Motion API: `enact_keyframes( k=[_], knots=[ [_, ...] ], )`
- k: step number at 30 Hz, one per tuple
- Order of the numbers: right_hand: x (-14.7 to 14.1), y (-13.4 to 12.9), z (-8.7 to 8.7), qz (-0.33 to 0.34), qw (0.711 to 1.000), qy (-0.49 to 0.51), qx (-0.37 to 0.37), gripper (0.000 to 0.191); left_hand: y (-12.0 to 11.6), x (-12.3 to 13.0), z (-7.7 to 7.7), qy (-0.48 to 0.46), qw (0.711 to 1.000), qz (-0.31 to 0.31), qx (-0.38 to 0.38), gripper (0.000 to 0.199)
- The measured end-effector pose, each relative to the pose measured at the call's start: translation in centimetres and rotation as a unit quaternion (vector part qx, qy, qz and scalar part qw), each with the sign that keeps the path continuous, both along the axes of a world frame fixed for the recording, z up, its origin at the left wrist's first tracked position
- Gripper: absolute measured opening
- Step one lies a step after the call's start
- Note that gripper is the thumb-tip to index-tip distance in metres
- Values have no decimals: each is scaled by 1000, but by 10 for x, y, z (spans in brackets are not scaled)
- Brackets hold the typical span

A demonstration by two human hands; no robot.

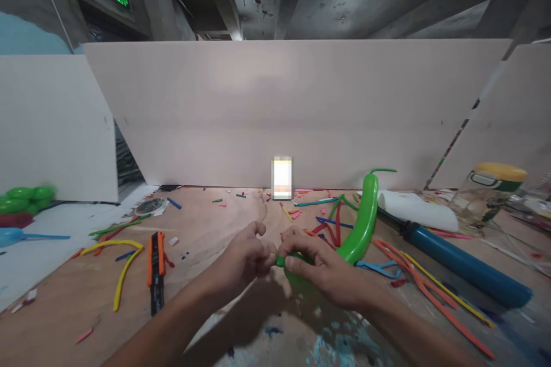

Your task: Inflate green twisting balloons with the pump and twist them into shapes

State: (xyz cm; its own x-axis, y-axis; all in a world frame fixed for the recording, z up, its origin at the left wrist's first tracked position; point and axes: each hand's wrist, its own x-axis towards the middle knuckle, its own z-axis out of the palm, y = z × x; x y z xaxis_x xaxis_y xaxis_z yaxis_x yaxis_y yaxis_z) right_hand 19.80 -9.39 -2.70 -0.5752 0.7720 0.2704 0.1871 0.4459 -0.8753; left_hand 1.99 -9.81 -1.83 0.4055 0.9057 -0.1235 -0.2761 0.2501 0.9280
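A long green modelling balloon (364, 221), inflated and curved, rises from behind my right hand (318, 264), whose fingers are wrapped round its near part. A thin uninflated tail sticks out at the balloon's top. Its small near end shows in the gap between my two hands. My left hand (249, 252) is closed, with curled fingertips at that small end; the exact pinch is partly hidden. Below the right fingers, more of the green balloon bulges above the paint-stained table (241, 309).
A blue hand pump (465, 264), a white roll (417, 212) and a yellow-lidded jar (486, 195) are on the right. An orange-and-black cutter (155, 272) and a yellow uninflated balloon (129, 258) lie left. Green twisted balloons (28, 199) sit far left. A white board (301, 109) stands behind.
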Motion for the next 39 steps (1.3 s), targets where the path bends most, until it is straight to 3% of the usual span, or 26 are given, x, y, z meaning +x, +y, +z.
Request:
enact_keyframes(
  k=[3, 6, 10, 20, 25, 30, 34, 36, 39],
  knots=[
    [-3, 1, -6, 56, 985, 83, -141, 22, 0, 2, 4, 10, 1000, 3, -27, 43],
    [-6, -1, -8, 98, 946, 161, -265, 27, -1, 5, 3, 11, 999, 3, -32, 44],
    [-6, -4, -5, 124, 921, 183, -322, 23, -2, 9, -3, -4, 999, 1, -48, 39],
    [-6, -11, 0, 39, 970, 119, -207, 25, -7, 8, 4, -129, 980, -37, -146, 24],
    [-8, -14, 4, 19, 967, 121, -223, 33, -8, 5, 4, -169, 966, -50, -188, 19],
    [-8, -13, 2, 16, 966, 129, -225, 26, -8, 5, 4, -181, 965, -53, -182, 19],
    [-11, -14, 3, 0, 985, 115, -127, 23, -7, 6, 5, -190, 964, -43, -181, 17],
    [-12, -15, 3, -60, 995, 72, -45, 23, -5, 5, 5, -189, 964, -30, -187, 17],
    [-12, -15, 2, -152, 986, 6, 69, 23, -4, 4, 6, -182, 965, -18, -186, 17]
  ],
)
